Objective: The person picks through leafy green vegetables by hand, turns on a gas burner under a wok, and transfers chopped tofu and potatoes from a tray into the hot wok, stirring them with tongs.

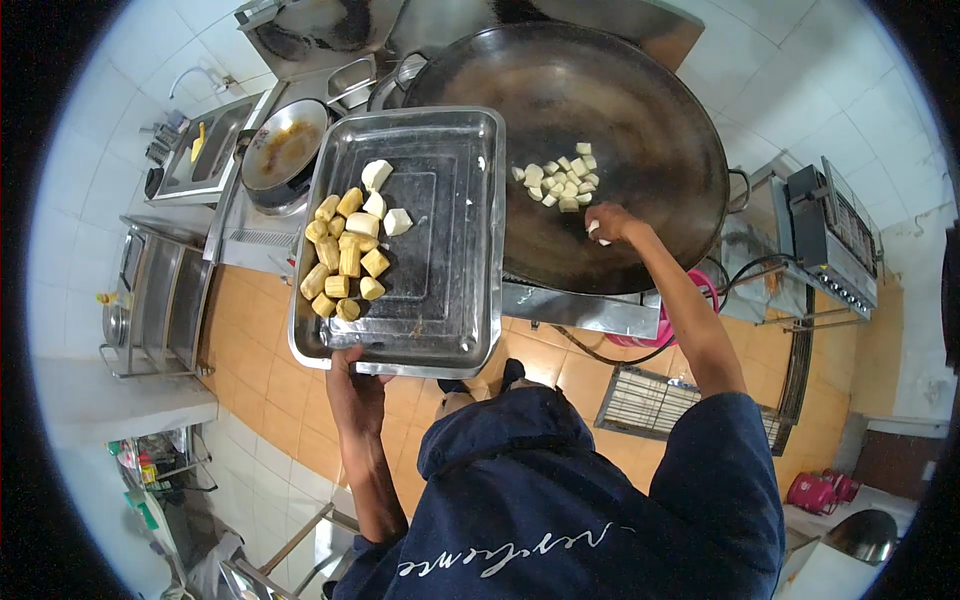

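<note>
My left hand (356,396) grips the near edge of a rectangular metal tray (440,240), holding it to the left of a big wok (610,90). In the tray's left half sit several yellow, stubby cylindrical food chunks (349,260) and a few white chunks (376,175), which look like peeled root vegetable. My right hand (613,224) is low over the wok, its fingers closed on a white piece (596,231). Beyond it, a loose cluster of pale, cube-like food pieces (565,182) lies on the wok's surface.
A smaller used pan (285,145) stands left of the tray, near a sink (210,145). Under the wok's right side is a pink bucket (690,300), with a black hose (620,358) and floor grate (650,402) nearby. An oven-like appliance (835,235) stands far right.
</note>
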A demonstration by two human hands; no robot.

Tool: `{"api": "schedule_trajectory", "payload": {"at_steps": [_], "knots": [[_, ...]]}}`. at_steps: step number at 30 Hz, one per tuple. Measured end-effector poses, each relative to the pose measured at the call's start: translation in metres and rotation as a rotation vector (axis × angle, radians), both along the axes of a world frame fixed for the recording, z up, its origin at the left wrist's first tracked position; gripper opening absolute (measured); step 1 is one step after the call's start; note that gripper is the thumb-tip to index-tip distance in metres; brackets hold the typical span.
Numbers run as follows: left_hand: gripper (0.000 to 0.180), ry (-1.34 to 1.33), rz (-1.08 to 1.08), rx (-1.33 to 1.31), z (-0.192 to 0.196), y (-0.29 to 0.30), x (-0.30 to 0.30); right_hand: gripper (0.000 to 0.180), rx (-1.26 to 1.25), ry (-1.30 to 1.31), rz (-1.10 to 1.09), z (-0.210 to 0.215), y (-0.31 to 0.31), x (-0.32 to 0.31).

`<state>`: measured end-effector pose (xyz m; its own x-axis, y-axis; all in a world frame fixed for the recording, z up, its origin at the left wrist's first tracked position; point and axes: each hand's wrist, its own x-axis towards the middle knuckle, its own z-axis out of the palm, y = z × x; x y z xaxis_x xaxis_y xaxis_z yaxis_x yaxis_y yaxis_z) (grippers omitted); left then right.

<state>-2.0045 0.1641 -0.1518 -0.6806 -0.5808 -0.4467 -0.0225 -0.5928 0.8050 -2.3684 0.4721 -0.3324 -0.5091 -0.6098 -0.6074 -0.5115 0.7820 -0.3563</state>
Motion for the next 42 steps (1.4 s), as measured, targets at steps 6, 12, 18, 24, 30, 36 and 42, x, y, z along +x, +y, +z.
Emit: {"api": "schedule_trajectory", "payload": {"at_steps": [6,12,18,24,30,36,42], "knots": [[0.04,-0.031,0.022,0.042,0.01,-0.003,0.003,0.026,-0.257,0.52,-0.362,0.036,0.002,-0.013],[0.037,-0.012,-0.048,0.04,0.01,-0.01,0.008,0.022,-0.902,0.54,-0.17,0.202,-0.095,0.029],[0.043,-0.077,-0.092,0.131,0.018,-0.02,0.013,0.075,-0.669,0.319,0.396,0.224,-0.202,0.081],[0.036,-0.076,-0.106,0.112,0.017,-0.02,0.019,0.073,-0.618,0.222,0.393,0.223,-0.208,0.081],[0.032,-0.085,-0.122,0.094,0.02,-0.02,0.019,0.071,-0.718,0.196,0.445,0.218,-0.199,0.103],[0.034,-0.104,-0.11,0.096,0.02,-0.021,0.019,0.076,-0.583,0.23,0.526,0.224,-0.214,0.11],[0.037,-0.093,-0.118,0.122,0.016,-0.023,0.019,0.072,-0.527,0.172,0.451,0.232,-0.203,0.109]]}}
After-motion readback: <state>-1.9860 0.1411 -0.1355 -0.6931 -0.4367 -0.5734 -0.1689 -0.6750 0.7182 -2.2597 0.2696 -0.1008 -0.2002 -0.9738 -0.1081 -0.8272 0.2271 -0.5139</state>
